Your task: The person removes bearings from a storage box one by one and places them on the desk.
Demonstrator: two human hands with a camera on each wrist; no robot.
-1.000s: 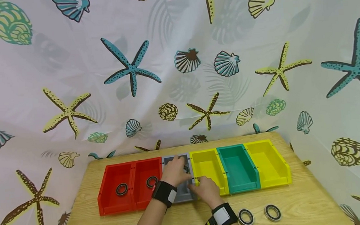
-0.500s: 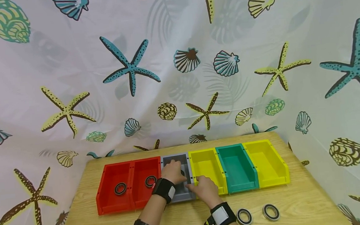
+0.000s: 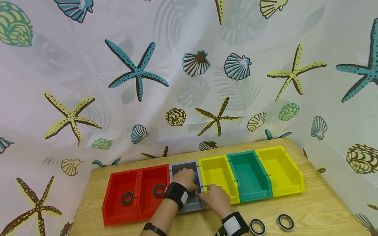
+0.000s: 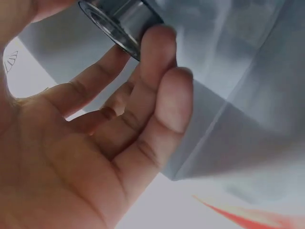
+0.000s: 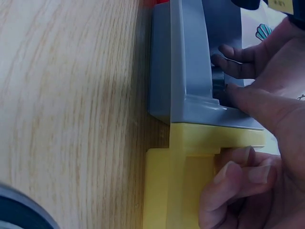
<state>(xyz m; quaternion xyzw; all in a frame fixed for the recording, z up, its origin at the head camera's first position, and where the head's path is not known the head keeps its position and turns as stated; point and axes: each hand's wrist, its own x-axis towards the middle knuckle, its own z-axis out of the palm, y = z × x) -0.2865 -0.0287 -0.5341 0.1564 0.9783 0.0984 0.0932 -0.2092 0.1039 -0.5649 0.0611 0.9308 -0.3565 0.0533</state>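
Observation:
My left hand [image 3: 184,179] reaches down into the grey bin [image 3: 192,207] and pinches a ball bearing [image 4: 121,24], a dark ring with a shiny metal side, between thumb and fingertips. The bearing is tilted, mostly hidden by the hand in the head view. My right hand [image 3: 217,198] straddles the wall between the grey bin and the yellow bin [image 3: 213,166] beside it. Its thumb [image 5: 257,102] reaches over the grey rim, while its curled fingers [image 5: 228,183] sit on the yellow side, gripping the joined bins there.
Two red bins [image 3: 121,215] to the left each hold one bearing [image 3: 127,198]. Right of the near yellow bin stand a green bin [image 3: 249,176] and another yellow bin [image 3: 283,170]. Two bearings [image 3: 257,227] lie on the wooden table [image 3: 317,211] near my right wrist. A patterned cloth hangs behind.
My left hand first drew back slightly toward me in the grey bin, then shifted a little to the right. The right hand stays at the bin wall.

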